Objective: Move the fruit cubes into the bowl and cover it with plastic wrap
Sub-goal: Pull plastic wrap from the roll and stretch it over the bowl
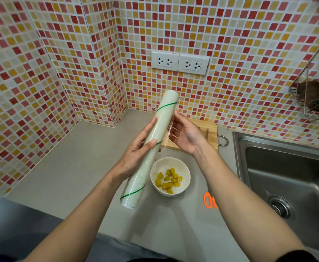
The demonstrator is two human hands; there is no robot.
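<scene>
Holding the plastic wrap roll (151,148) in my left hand (136,154), grip curled around its middle, thumb across the front. Roll is tilted, far end up toward the tiled wall (60,63), near end low, just left of the bowl (183,178) and overlapping its left rim from this view. Two green lines ring the roll near each end, a third sits by my thumb.

Right hand (185,135) is just right of the roll, above and beyond the bowl, fingers (179,118) bent at the roll's upper part. A clear sheet of film (171,129) stretches between roll and right hand; looks like the fingers are grasping its edge, but the film is see-through and I can't tell the exact pinch point.

Bowl is white, sitting on the grey surface (79,167). Fruit cubes (169,180), yellow, are all inside the bowl, piled near the middle. Bowl top is uncovered.

Beyond the bowl: wooden cutting board (209,137), mostly hidden by my right hand. Right of the bowl: orange scissors handles (209,200), partly hidden by my right forearm. Further right: steel sink (287,176). Up the wall beyond the bowl: two double sockets (180,62).
</scene>
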